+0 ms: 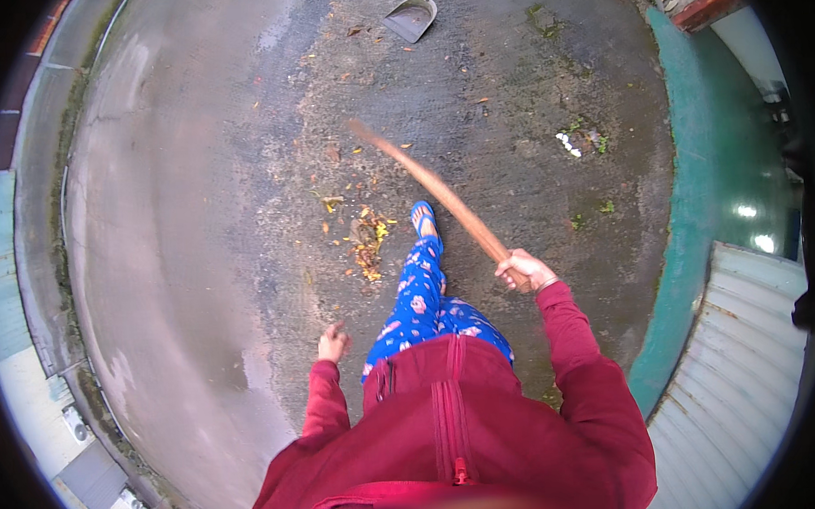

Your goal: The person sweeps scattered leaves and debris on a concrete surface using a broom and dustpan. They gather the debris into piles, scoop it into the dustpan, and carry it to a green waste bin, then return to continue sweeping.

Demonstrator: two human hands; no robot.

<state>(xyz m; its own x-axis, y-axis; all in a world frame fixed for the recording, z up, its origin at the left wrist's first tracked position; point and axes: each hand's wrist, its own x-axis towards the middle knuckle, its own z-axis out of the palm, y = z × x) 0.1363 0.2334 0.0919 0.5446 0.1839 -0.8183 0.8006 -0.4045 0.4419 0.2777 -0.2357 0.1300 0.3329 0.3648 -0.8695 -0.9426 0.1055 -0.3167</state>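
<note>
My right hand [527,271] is wrapped round the near end of a long, brown, slightly curved stick [446,199]. It slants forward and left above the ground, and its far end is blurred. Whether it is a plain stick or a tightly bundled broom, I cannot tell. My left hand [334,341] hangs low at my left side, holding nothing, its fingers loosely bent and a little smeared. A small heap of yellow and brown leaves [368,242] lies on the ground just left of my sandalled foot [423,220].
A grey dustpan [411,19] with an upright handle stands far ahead on the wet concrete [191,217]. White scraps [567,144] and weeds lie ahead right. A green painted floor [691,155] borders the right, above corrugated roofing [735,369]. A gutter [66,230] runs along the left.
</note>
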